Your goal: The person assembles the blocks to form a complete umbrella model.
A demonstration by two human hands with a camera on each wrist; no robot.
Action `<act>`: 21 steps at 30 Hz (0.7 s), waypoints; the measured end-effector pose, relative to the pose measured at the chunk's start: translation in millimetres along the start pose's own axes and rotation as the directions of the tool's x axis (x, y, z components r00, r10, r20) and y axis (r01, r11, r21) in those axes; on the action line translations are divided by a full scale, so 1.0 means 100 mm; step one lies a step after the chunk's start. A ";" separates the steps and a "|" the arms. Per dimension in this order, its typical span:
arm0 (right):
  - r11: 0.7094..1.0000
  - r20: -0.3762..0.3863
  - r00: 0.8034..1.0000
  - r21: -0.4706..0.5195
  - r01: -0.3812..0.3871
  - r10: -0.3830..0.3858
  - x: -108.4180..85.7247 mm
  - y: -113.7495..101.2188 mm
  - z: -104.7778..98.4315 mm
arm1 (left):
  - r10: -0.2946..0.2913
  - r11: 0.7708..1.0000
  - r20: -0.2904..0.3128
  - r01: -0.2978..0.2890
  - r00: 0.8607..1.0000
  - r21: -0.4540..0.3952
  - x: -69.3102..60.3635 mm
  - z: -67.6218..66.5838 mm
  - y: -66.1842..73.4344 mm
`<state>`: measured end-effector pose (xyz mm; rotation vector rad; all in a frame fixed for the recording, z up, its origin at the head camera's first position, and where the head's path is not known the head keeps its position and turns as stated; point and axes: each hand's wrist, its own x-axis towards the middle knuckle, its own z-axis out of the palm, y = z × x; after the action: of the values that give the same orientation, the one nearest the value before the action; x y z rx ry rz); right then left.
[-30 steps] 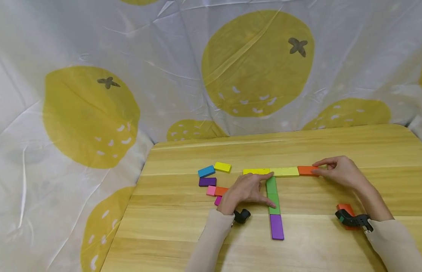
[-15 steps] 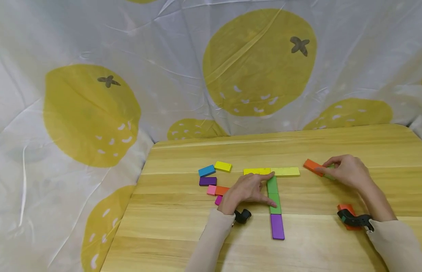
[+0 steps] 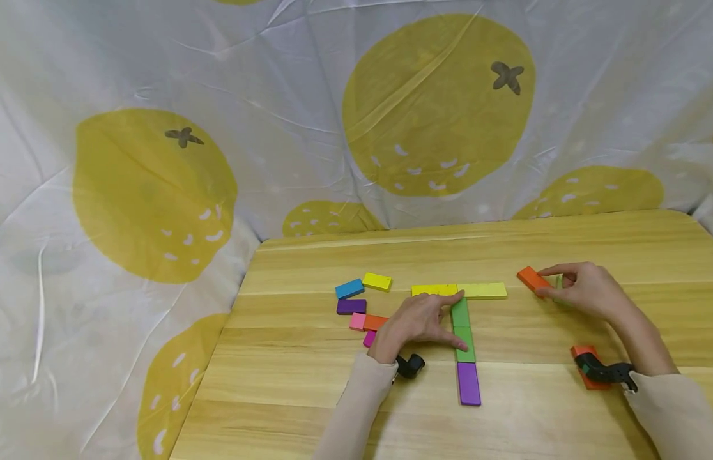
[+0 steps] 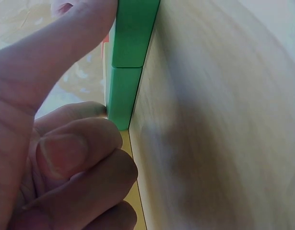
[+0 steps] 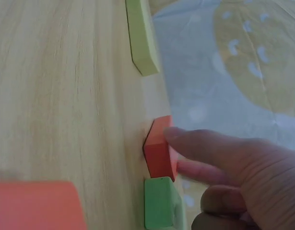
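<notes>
My left hand (image 3: 416, 319) rests its thumb and index finger on two green blocks (image 3: 460, 314), which stand end to end below a yellow block (image 3: 430, 290) and a pale yellow block (image 3: 484, 291). A purple block (image 3: 469, 384) ends that column. In the left wrist view the thumb presses one green block (image 4: 133, 38), while other fingers are curled beside the line. My right hand (image 3: 586, 287) pinches an orange block (image 3: 531, 279) between thumb and index finger, tilted and apart from the row. Partly hidden by that hand, a light green block (image 5: 159, 203) lies beside it.
Left of the left hand lie loose blocks: blue (image 3: 349, 289), yellow (image 3: 377, 282), dark purple (image 3: 351, 306), pink (image 3: 357, 321), orange (image 3: 374, 322) and magenta (image 3: 369, 338). Another orange block (image 3: 597, 383) lies under the right wrist camera (image 3: 600, 370). A lemon-print cloth (image 3: 310, 128) hangs behind the table.
The orange block has left the pale yellow block's right end, moving right and turning at an angle in my right hand. A green block shows beside it. The left hand has stayed put.
</notes>
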<state>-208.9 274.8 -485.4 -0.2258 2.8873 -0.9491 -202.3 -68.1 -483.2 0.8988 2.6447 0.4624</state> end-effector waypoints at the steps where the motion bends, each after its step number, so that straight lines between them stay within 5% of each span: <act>1: 1.000 0.001 1.000 -0.026 -0.011 0.011 -0.01 -0.01 -0.01 | -0.001 1.000 0.000 0.001 1.000 0.000 0.00 0.00 0.00; 10: 0.982 0.019 0.997 -0.172 -0.075 0.079 -0.05 -0.13 -0.03 | -0.004 1.000 0.001 0.004 1.000 -0.003 0.00 0.00 0.00; 21: 0.994 0.045 0.999 -0.109 -0.003 0.007 -0.02 -0.07 -0.03 | 0.005 1.000 0.001 -0.005 1.000 -0.008 0.00 -0.01 0.01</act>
<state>-206.9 271.3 -479.4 -0.2446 2.8996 -0.7765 -201.9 -67.8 -481.9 0.9035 2.6387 0.4735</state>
